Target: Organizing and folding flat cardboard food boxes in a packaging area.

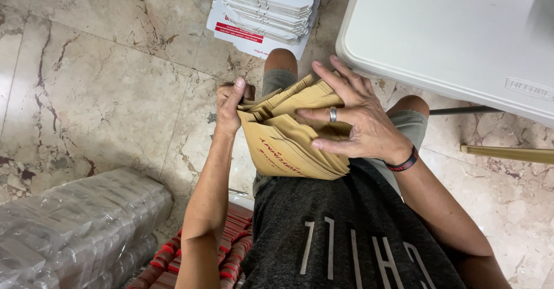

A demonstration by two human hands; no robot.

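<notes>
2 hands are working on 1 stack of brown paper bags [288, 142] that is lying across the seated person's lap, above the dark grey shirt [346, 237]. The left hand [231, 104] is closing around the stack's upper left corner, thumb pressing on top and fingers curling underneath. The right hand [355, 116] is lying spread over the upper right part, its fingers splaying and lifting the edges of the top few bags; it is wearing 1 ring [333, 114] and 1 dark wristband [404, 163]. The bags are too many and too tightly layered to count; red lettering is running diagonally across the face of the lowest visible one.

2 bare knees are showing past the stack, over a marble floor [104, 81]. Beyond the knees, 1 pile of flat white cardboard boxes [265, 12] with red printing and a red stripe is sitting on the floor. To the upper right, 1 white plastic surface [450, 29] is jutting in, rounded at the corner. At lower left, 1 bundle of clear plastic containers [75, 231] wrapped in film is lying on the floor, and beside it red-edged stacked items [225, 248] are peeking out under the left forearm.
</notes>
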